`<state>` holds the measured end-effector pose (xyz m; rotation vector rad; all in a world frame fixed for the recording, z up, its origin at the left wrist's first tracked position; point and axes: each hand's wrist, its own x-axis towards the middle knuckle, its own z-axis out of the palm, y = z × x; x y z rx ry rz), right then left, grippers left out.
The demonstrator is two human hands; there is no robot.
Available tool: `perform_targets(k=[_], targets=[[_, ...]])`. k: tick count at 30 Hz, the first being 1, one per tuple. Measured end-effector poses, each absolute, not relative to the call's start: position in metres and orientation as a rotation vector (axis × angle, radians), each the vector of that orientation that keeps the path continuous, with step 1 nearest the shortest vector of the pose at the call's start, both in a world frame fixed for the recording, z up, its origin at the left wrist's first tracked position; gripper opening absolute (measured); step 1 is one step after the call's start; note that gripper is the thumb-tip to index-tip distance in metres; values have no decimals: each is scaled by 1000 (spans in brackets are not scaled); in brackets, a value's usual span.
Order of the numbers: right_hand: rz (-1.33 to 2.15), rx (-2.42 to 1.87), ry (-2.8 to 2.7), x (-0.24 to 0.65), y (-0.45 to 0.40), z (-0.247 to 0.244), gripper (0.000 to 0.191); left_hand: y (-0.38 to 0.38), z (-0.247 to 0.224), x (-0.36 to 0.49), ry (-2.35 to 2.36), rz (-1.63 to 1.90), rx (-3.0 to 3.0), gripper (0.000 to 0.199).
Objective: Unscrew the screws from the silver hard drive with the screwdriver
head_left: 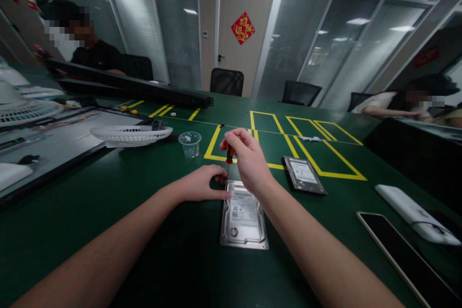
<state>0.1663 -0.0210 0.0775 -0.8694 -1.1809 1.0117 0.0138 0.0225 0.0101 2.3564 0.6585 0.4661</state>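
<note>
On a green table (342, 197) marked with yellow tape (341, 175), a silver hard drive (247, 216) lies flat. The right hand (249, 154) closes around a red-and-black screwdriver (230, 154) — tip at the drive's far left corner — while the left hand (204, 183), thumb and fingers parted, touches that side.

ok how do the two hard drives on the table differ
The left hand touches the near drive, a screwdriver at its far left corner; the far drive lies untouched. The near drive's edges look bright silver, the far drive's darker. Both lie label up.
</note>
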Motion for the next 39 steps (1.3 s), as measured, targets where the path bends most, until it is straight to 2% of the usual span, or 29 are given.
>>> perform_targets(k=[18, 26, 31, 39], targets=[[1011, -882, -1171, 166, -20, 79, 19, 23, 10, 13, 673, 452, 2351, 48], [992, -893, -1169, 166, -20, 79, 24, 23, 10, 13, 674, 444, 2359, 48], [1006, -887, -1167, 166, -21, 79, 15, 23, 11, 13, 684, 443, 2350, 49], [1024, -906, -1150, 166, -21, 78, 21, 23, 9, 13, 680, 446, 2339, 50]])
